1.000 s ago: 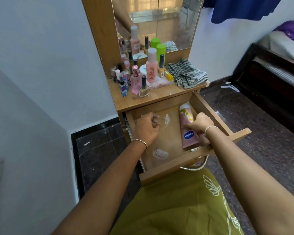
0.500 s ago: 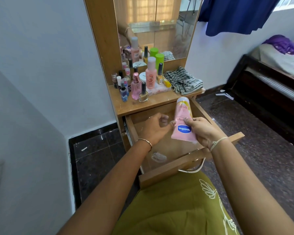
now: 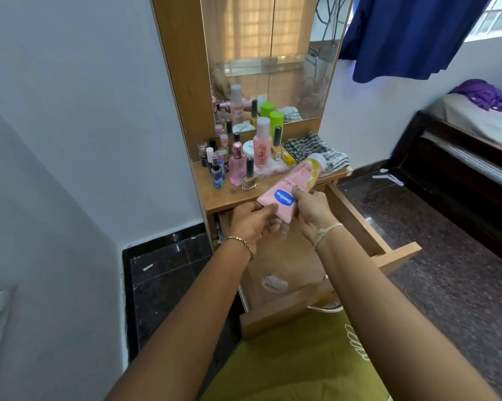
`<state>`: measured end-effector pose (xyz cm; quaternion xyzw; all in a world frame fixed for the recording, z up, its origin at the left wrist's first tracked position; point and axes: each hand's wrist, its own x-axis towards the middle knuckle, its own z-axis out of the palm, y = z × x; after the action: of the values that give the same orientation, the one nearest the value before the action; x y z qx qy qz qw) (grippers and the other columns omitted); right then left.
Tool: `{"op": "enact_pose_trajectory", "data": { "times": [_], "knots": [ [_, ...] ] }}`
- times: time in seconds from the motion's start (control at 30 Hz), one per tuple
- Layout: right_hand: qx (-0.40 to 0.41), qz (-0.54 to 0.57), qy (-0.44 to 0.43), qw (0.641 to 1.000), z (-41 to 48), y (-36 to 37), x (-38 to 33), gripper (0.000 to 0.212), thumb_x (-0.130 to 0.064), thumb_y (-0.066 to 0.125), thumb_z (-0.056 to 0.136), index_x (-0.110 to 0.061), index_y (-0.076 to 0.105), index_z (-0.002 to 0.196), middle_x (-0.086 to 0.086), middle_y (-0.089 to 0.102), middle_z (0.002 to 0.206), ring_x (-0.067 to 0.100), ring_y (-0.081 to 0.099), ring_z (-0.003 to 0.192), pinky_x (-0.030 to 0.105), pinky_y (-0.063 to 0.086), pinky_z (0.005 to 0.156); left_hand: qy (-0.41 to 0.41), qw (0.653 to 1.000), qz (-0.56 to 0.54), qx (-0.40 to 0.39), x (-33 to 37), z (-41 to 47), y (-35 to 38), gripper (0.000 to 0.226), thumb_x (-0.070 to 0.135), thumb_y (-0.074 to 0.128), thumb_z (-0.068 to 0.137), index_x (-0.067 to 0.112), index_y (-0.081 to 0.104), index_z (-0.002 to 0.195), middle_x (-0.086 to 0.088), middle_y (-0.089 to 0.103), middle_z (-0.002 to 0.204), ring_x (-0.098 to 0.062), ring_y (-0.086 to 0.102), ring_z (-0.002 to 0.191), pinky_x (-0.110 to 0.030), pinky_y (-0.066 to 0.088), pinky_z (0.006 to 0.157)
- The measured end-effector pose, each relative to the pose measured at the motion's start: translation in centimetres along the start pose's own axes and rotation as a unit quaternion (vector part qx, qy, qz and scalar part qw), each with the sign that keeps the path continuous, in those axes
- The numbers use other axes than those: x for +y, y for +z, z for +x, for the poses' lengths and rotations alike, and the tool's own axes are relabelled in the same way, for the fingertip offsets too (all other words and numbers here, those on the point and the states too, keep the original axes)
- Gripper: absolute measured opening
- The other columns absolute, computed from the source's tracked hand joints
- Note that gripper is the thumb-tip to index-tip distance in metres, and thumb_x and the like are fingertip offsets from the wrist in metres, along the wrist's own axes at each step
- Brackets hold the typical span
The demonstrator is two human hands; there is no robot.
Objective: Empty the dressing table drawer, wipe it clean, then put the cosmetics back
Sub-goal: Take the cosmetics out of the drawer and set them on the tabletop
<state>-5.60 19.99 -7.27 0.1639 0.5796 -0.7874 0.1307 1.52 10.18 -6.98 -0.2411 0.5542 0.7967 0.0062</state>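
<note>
- Both your hands pinch the pink tube (image 3: 290, 183): the left hand (image 3: 252, 224) takes its flat crimped end, and the right hand (image 3: 310, 209) has its thumb across the label.
- The tube hangs above the open drawer (image 3: 356, 224), cap pointing away from you.
- Set down carelessly on the surface (image 3: 223, 195) beyond your hands, it could topple the crowded bottles (image 3: 238, 166).
- A loose pinch could drop it into the drawer.
- Readable: "Vaseline" on a blue oval; "Hya", cut off.

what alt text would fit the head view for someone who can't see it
A left hand and a right hand hold a pink Vaseline tube over an open wooden drawer. Cosmetic bottles and a striped cloth sit on the dressing table.
</note>
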Motion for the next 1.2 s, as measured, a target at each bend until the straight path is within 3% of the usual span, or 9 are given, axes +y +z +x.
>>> {"op": "enact_pose_trajectory", "data": {
  "times": [0.27, 0.43, 0.67, 0.77, 0.87, 0.97, 1.03, 1.2],
  "knots": [
    [-0.011, -0.047, 0.003, 0.999, 0.1, 2.1, 1.4, 0.044, -0.01, 0.07, 0.083, 0.003, 0.05, 0.12, 0.016, 0.069, 0.106, 0.022, 0.071, 0.081, 0.027, 0.054, 0.054, 0.005, 0.996, -0.028, 0.083, 1.1, 1.5, -2.8, 0.017, 0.017, 0.067, 0.087, 0.01, 0.061, 0.102, -0.005, 0.069, 0.084, -0.009, 0.063, 0.061, -0.018, 0.054, 0.049],
    [-0.043, -0.037, 0.016, 0.998, -0.3, 2.8, 1.8, 0.029, -0.007, 0.067, 0.087, 0.0, 0.054, 0.112, 0.011, 0.068, 0.091, 0.013, 0.066, 0.069, 0.018, 0.053, 0.047, 0.03, 0.992, 0.017, 0.125, 1.2, 2.3, -4.3, 0.026, 0.02, 0.07, 0.084, 0.007, 0.063, 0.105, -0.009, 0.071, 0.092, -0.013, 0.066, 0.067, -0.021, 0.055, 0.052],
    [-0.048, -0.032, 0.003, 0.998, -0.6, 3.4, 1.9, 0.016, -0.004, 0.068, 0.086, -0.008, 0.056, 0.094, 0.013, 0.067, 0.099, 0.014, 0.066, 0.072, 0.018, 0.055, 0.051, 0.071, 0.975, 0.084, 0.194, 1.7, 2.7, -5.5, 0.025, 0.021, 0.074, 0.08, 0.01, 0.061, 0.098, -0.009, 0.072, 0.09, -0.013, 0.067, 0.06, -0.024, 0.057, 0.054],
    [-0.042, -0.029, 0.003, 0.999, -0.5, 3.4, 2.1, 0.025, -0.005, 0.071, 0.084, -0.005, 0.054, 0.101, 0.014, 0.068, 0.104, 0.017, 0.069, 0.08, 0.021, 0.056, 0.051, 0.111, 0.957, 0.121, 0.239, 2.1, 2.8, -5.9, 0.026, 0.022, 0.074, 0.081, 0.014, 0.057, 0.098, -0.003, 0.069, 0.089, -0.016, 0.066, 0.069, -0.027, 0.056, 0.057],
    [-0.034, -0.032, 0.001, 0.999, -0.3, 3.4, 2.3, 0.047, -0.007, 0.074, 0.081, 0.003, 0.049, 0.119, 0.016, 0.069, 0.105, 0.017, 0.07, 0.079, 0.02, 0.054, 0.048, 0.179, 0.929, 0.178, 0.27, 3.1, 3.3, -6.2, 0.029, 0.017, 0.074, 0.079, 0.02, 0.053, 0.099, 0.007, 0.058, 0.082, -0.017, 0.061, 0.089, -0.03, 0.055, 0.073],
    [-0.036, -0.032, -0.002, 0.999, -0.2, 3.4, 2.3, 0.045, -0.006, 0.074, 0.081, 0.004, 0.052, 0.119, 0.018, 0.07, 0.102, 0.017, 0.069, 0.075, 0.022, 0.057, 0.05, 0.238, 0.897, 0.252, 0.275, 4.4, 4.4, -6.7, 0.038, 0.018, 0.076, 0.077, 0.02, 0.058, 0.11, 0.0, 0.061, 0.103, -0.019, 0.057, 0.102, -0.034, 0.055, 0.085],
    [-0.038, -0.035, -0.006, 0.999, -0.1, 3.4, 2.2, 0.041, -0.006, 0.074, 0.081, 0.003, 0.054, 0.116, 0.018, 0.07, 0.102, 0.019, 0.07, 0.075, 0.023, 0.058, 0.053, 0.254, 0.883, 0.287, 0.271, 5.2, 5.2, -6.9, 0.04, 0.018, 0.078, 0.075, 0.018, 0.062, 0.112, -0.004, 0.062, 0.112, -0.019, 0.059, 0.101, -0.037, 0.055, 0.086],
    [-0.04, -0.03, -0.007, 0.999, 0.4, 3.7, 2.5, 0.043, -0.005, 0.076, 0.079, 0.003, 0.054, 0.115, 0.016, 0.07, 0.1, 0.018, 0.07, 0.072, 0.021, 0.054, 0.047, 0.249, 0.871, 0.337, 0.256, 5.9, 6.0, -7.5, 0.032, 0.011, 0.075, 0.078, 0.011, 0.066, 0.109, -0.007, 0.066, 0.111, -0.023, 0.064, 0.095, -0.038, 0.056, 0.086]
  ]
}}
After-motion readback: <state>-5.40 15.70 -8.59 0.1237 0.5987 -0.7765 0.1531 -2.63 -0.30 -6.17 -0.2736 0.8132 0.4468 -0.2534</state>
